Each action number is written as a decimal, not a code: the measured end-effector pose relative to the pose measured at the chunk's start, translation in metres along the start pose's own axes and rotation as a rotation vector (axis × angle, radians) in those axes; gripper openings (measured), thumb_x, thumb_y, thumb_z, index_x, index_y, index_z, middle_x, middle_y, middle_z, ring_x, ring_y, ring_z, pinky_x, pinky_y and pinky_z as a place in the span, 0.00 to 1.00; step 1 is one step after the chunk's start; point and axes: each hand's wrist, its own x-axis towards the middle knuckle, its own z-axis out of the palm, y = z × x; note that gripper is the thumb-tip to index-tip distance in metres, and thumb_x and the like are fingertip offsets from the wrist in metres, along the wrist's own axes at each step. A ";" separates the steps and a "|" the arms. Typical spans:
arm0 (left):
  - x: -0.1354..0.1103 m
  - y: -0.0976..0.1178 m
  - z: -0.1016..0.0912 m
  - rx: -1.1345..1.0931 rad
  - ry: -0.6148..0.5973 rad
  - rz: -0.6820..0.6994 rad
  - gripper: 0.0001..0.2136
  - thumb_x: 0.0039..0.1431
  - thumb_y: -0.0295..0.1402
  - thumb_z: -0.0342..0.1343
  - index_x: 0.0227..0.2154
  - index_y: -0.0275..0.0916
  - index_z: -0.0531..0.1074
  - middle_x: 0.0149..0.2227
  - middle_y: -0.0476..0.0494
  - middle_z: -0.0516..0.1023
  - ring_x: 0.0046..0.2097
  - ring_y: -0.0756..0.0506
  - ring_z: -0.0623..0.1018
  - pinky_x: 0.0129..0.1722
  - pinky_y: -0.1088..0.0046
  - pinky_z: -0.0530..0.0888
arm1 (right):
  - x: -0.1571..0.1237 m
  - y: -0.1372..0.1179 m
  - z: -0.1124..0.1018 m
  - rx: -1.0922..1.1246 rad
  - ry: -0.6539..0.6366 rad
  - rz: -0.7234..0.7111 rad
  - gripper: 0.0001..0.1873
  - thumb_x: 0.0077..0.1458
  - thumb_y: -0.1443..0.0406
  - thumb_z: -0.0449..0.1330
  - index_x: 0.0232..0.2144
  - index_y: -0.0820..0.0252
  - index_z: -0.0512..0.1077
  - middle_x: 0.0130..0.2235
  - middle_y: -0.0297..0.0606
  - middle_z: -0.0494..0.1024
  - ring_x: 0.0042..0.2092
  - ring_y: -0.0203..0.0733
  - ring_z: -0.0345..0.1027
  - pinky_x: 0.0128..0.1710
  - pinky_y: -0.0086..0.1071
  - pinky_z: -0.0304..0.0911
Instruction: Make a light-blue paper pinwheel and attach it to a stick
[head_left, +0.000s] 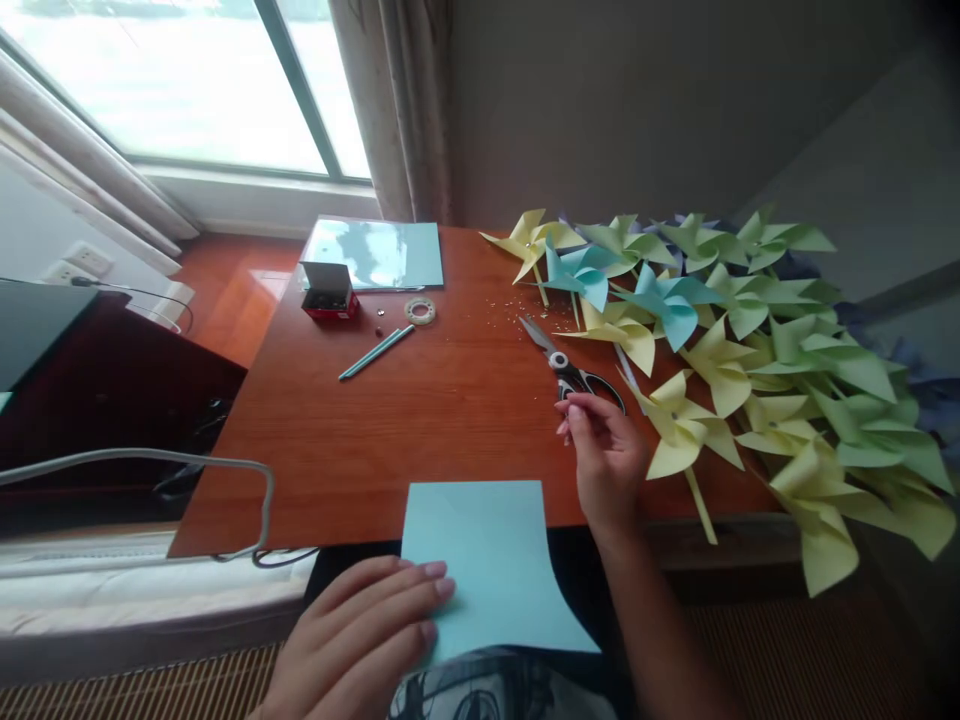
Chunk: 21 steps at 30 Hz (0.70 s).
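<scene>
A light blue square sheet of paper (480,560) lies partly over the table's front edge, its lower right side bending down. My left hand (367,635) holds the sheet at its lower left, fingers stretched across the top and thumb hidden. My right hand (604,445) is raised near the front edge with fingertips pinched together. Whatever is between those fingertips is hidden. Just beyond them lie black and grey scissors (559,362), blades pointing away to the left; my fingers overlap part of the handles, and I cannot tell whether they touch.
Yellow, blue and green paper pinwheels (679,425) crowd the right side. On the brown table (360,430) are thin paper sticks (376,353), a tape roll (420,311), a small open box (328,292) and more blue sheets (420,255). Small scraps lie near the scissors. A cable (150,455) crosses the left.
</scene>
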 end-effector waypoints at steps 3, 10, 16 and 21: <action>0.009 -0.013 0.000 -0.087 0.005 -0.045 0.11 0.61 0.15 0.54 0.43 0.32 0.74 0.42 0.39 0.86 0.49 0.46 0.84 0.54 0.68 0.79 | -0.008 -0.017 -0.015 0.022 -0.099 0.008 0.07 0.63 0.63 0.62 0.42 0.55 0.78 0.38 0.37 0.82 0.33 0.37 0.74 0.32 0.30 0.70; 0.014 -0.020 0.012 -0.232 0.086 -0.145 0.16 0.59 0.12 0.53 0.46 0.34 0.73 0.44 0.38 0.85 0.48 0.44 0.84 0.51 0.66 0.81 | -0.038 -0.075 -0.072 -0.209 -0.832 -0.176 0.33 0.60 0.40 0.56 0.56 0.54 0.73 0.56 0.46 0.77 0.58 0.56 0.69 0.59 0.49 0.66; 0.024 -0.031 0.019 -0.329 0.105 -0.144 0.17 0.58 0.11 0.53 0.46 0.34 0.73 0.45 0.37 0.84 0.50 0.43 0.83 0.52 0.64 0.80 | -0.037 -0.065 -0.072 -0.506 -0.705 -0.366 0.21 0.60 0.65 0.65 0.55 0.56 0.72 0.55 0.46 0.77 0.60 0.53 0.67 0.60 0.48 0.66; 0.035 -0.042 0.027 -0.383 0.115 -0.219 0.18 0.58 0.12 0.53 0.47 0.36 0.73 0.46 0.39 0.84 0.50 0.44 0.83 0.51 0.65 0.81 | -0.026 -0.048 -0.063 -0.503 -0.566 -0.401 0.18 0.60 0.77 0.59 0.48 0.54 0.77 0.47 0.40 0.82 0.52 0.46 0.74 0.53 0.41 0.71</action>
